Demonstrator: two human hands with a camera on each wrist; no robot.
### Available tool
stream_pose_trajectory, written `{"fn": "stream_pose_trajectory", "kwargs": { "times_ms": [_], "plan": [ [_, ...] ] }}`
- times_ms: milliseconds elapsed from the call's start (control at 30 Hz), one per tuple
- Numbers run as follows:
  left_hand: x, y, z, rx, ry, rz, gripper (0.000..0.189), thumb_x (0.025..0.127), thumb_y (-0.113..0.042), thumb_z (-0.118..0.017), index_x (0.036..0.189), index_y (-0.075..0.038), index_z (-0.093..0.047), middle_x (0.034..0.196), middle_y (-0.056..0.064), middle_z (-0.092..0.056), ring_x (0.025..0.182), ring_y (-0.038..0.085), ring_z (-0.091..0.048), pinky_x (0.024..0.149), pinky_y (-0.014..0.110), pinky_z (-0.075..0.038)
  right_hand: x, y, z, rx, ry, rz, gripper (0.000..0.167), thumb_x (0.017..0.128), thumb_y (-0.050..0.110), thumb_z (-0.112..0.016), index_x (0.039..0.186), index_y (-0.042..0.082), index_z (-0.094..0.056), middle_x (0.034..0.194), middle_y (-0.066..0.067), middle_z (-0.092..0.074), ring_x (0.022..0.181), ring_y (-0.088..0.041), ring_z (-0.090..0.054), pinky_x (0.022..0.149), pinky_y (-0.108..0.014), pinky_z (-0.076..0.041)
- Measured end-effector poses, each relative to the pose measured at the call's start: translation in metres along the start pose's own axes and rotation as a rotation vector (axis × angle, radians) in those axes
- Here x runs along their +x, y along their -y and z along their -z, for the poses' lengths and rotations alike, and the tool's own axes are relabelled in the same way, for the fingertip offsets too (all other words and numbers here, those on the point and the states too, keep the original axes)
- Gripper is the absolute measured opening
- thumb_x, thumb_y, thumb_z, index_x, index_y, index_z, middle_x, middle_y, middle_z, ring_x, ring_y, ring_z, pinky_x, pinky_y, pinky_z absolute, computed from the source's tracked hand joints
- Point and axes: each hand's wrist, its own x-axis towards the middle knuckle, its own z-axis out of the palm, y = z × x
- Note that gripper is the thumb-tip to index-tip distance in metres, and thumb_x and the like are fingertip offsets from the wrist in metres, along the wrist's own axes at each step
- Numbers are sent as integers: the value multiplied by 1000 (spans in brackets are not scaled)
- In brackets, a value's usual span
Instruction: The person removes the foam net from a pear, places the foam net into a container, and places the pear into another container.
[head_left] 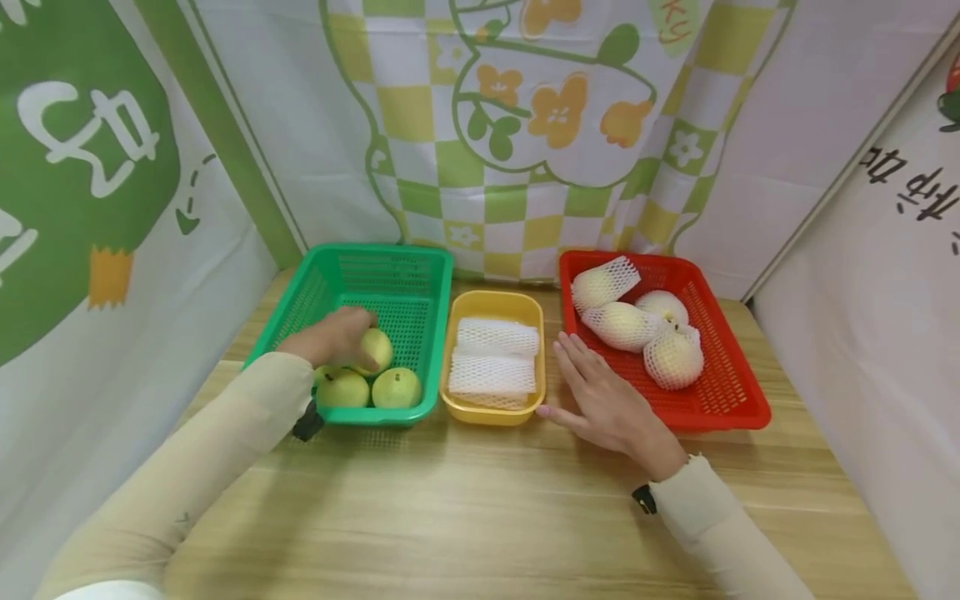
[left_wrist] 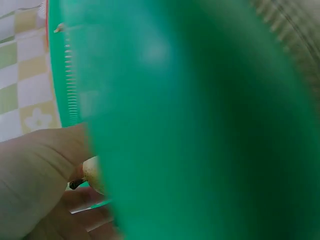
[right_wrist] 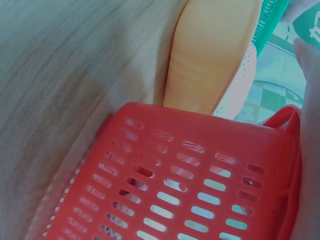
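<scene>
Inside the green basket, my left hand grips a yellow-green pear, its fingers curled over the fruit. Two more pears, one at the front left and one at the front right, lie beside it. In the left wrist view the basket wall hides most of the held pear; its stem shows next to the palm. My right hand lies with straight fingers at the left side of the red basket, thumb near the yellow box. Several pears in white foam nets sit in the red basket.
White foam net sleeves lie stacked in the yellow box, between the two baskets. All three containers stand on a wooden table. A checked cloth hangs right behind them, and printed panels close off the left and right sides.
</scene>
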Motion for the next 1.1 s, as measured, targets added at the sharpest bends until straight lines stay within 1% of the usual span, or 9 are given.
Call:
{"fn": "stream_pose_trajectory", "kwargs": {
  "times_ms": [133,267,400,533,700,800,933,1000,1100],
  "plan": [
    [1,1,-5,24,29,-2,73,95,-24,-80,148,14,-47,149,35,-52,133,50,-54,105,58,-53,0,0,1,-5,3,-4,100,100,65,-57,169,4,-17,179,-14,-10,166,-33,-13,132,-54,-23],
    [1,1,-7,23,45,11,78,98,-24,-75,155,14,-38,158,36,-43,144,54,-44,115,64,-45,0,0,1,-5,3,-7,101,100,66,-57,169,5,-16,179,-14,-11,166,-33,-13,132,-54,-23],
    [-1,2,-6,4,47,-2,80,98,-24,-73,158,12,-33,159,35,-43,145,54,-44,116,64,-45,0,1,1,-6,4,-7,101,100,66,-56,169,5,-16,179,-15,-12,166,-33,-13,132,-54,-24],
    [-7,1,0,-8,47,-11,79,99,-23,-72,158,13,-33,160,35,-42,145,52,-45,114,62,-47,1,1,0,-1,10,-9,101,100,67,-56,169,5,-15,179,-13,-10,166,-33,-12,132,-54,-23],
    [-16,-6,12,-5,1,-36,75,104,-24,-67,158,14,-32,164,35,-36,152,54,-34,122,66,-37,1,1,0,-3,13,-14,101,100,67,-56,169,5,-15,179,-13,-10,166,-33,-12,133,-54,-23],
    [-22,-15,17,3,-55,-82,75,105,-27,-65,159,13,-31,166,34,-34,154,54,-30,125,67,-30,1,2,0,-6,12,-13,101,100,67,-56,169,5,-15,179,-14,-10,166,-33,-13,133,-54,-23],
    [-33,-37,19,19,-119,-137,78,106,-34,-63,161,10,-29,168,31,-31,156,51,-29,128,64,-28,1,2,0,-8,9,-7,101,100,66,-57,169,4,-17,179,-14,-11,166,-33,-13,132,-54,-23],
    [-40,-50,16,27,-137,-163,80,107,-37,-62,163,8,-27,170,28,-29,158,48,-29,128,62,-29,1,2,0,-8,6,-5,101,100,66,-57,169,4,-17,179,-15,-12,166,-33,-14,132,-54,-24],
    [-48,-67,6,55,-172,-221,81,107,-42,-60,164,5,-25,172,25,-27,159,45,-30,128,60,-31,1,1,0,-5,7,-5,101,100,66,-57,169,4,-17,179,-14,-11,166,-33,-13,132,-54,-23]
  ]
}}
